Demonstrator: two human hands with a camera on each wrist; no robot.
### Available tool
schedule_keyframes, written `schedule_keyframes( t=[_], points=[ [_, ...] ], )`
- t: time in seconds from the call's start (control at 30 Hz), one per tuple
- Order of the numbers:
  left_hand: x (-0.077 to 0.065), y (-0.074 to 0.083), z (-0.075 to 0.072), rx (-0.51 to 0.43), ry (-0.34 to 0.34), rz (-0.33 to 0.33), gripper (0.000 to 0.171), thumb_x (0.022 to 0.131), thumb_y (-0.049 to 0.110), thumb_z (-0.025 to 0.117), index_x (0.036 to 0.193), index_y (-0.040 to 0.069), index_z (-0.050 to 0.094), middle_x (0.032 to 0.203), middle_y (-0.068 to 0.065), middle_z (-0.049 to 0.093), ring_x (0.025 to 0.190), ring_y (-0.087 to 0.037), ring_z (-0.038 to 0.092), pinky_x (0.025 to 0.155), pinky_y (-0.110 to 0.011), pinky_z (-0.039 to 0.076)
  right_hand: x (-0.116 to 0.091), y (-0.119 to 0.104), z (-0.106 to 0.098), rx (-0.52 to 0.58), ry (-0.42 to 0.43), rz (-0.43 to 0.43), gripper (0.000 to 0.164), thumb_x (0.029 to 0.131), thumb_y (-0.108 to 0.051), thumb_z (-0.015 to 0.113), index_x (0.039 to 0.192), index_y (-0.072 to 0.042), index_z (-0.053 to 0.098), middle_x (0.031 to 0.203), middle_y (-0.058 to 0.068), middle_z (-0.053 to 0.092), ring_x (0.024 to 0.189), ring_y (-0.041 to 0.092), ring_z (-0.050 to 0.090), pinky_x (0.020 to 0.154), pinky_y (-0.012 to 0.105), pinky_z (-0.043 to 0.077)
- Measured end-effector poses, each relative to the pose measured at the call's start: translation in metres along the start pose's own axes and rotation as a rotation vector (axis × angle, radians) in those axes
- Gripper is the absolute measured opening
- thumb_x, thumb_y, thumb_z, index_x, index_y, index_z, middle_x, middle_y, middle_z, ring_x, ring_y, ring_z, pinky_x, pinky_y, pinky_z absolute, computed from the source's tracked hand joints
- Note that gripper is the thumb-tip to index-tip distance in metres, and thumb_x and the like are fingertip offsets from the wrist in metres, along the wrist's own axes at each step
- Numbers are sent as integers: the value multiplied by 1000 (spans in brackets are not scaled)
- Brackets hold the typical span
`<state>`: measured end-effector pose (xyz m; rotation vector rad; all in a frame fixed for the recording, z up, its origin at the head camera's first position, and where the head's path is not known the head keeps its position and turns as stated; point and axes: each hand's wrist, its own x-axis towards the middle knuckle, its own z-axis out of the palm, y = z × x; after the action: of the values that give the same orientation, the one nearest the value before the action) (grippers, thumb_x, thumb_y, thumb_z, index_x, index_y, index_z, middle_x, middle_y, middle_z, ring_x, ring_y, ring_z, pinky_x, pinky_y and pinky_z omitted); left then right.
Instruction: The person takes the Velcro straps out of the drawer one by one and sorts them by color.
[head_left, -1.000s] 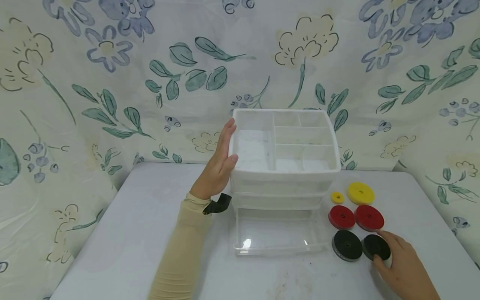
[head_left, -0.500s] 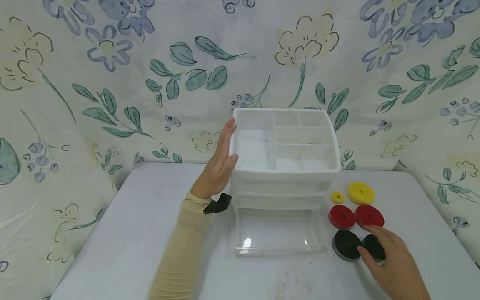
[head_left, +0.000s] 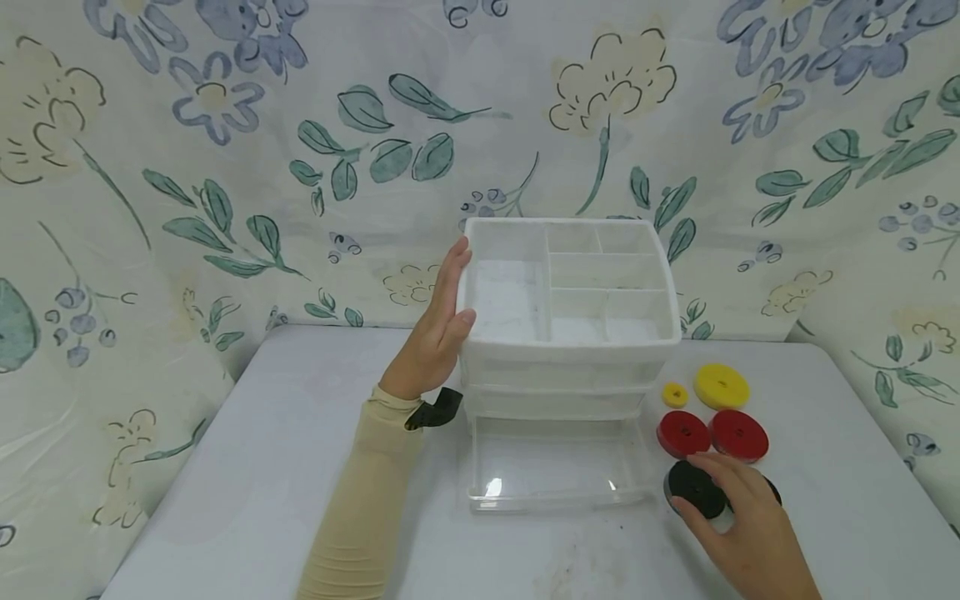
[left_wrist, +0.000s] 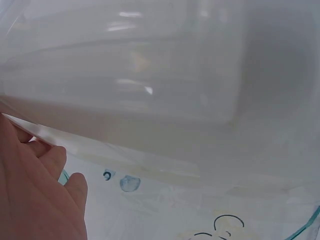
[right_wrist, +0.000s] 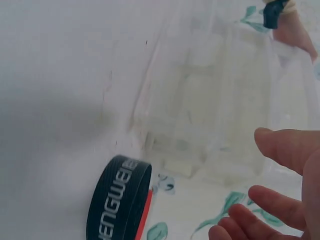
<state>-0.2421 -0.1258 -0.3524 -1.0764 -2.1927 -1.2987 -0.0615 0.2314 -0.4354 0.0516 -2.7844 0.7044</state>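
A white plastic drawer unit (head_left: 566, 367) with a divided top tray stands mid-table, its clear bottom drawer (head_left: 555, 467) pulled out. My left hand (head_left: 431, 333) rests against the unit's left side, fingers extended. Over the nearest black disc (head_left: 693, 487) is my right hand (head_left: 746, 521), thumb and fingers spread to either side of it. In the right wrist view that hand (right_wrist: 280, 190) has nothing between its fingers, and a black disc (right_wrist: 117, 200) with white lettering on its ribbed rim lies apart from it. Another black disc (head_left: 774, 492) is mostly hidden behind my right hand.
Two red discs (head_left: 738, 435) lie just beyond the black ones. Farther back are a large yellow disc (head_left: 722, 386) and a small yellow disc (head_left: 674, 394). Behind the white table (head_left: 300, 467) hangs a floral cloth (head_left: 480, 150).
My right hand has moved left, from the right black disc to over the left one. The discs appear to stay in place. My left hand and the drawer unit have not moved.
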Motion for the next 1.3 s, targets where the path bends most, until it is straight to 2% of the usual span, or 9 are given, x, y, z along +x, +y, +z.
schedule_keyframes(
  t=[0.2,0.5,0.67,1.0,1.3],
  points=[
    [-1,0,0,-1,3,2,66,100,20,31,158,-1,8,168,-10,2,154,-21,4,124,-44,5,-2,-14,8,34,64,-75,59,66,-18,94,118,-7,68,117,11,65,109,31,57,86,58,53],
    [-1,-2,1,10,4,5,66,100,20,32,159,0,8,168,-10,2,154,-22,4,124,-44,6,-5,-33,23,45,44,-157,53,64,-13,94,112,-12,71,107,2,67,94,17,59,79,43,60],
    [-1,-2,1,6,1,1,66,100,18,32,158,-1,7,168,-9,1,154,-21,3,124,-45,5,-8,-46,29,75,-21,-116,52,66,-17,94,113,-17,71,106,-5,67,89,11,60,78,34,60],
    [0,0,1,4,2,9,66,100,17,33,158,-2,8,168,-11,1,154,-22,4,124,-45,5,-10,-65,38,88,-160,-72,38,73,-21,90,107,-25,73,103,-15,64,90,5,60,83,28,58],
    [1,-1,1,-1,3,7,66,99,14,32,158,-3,8,168,-13,2,154,-22,5,123,-45,5,-12,-72,41,78,-224,-92,32,75,-25,88,103,-29,73,98,-22,62,90,2,60,85,24,56]
  ],
)
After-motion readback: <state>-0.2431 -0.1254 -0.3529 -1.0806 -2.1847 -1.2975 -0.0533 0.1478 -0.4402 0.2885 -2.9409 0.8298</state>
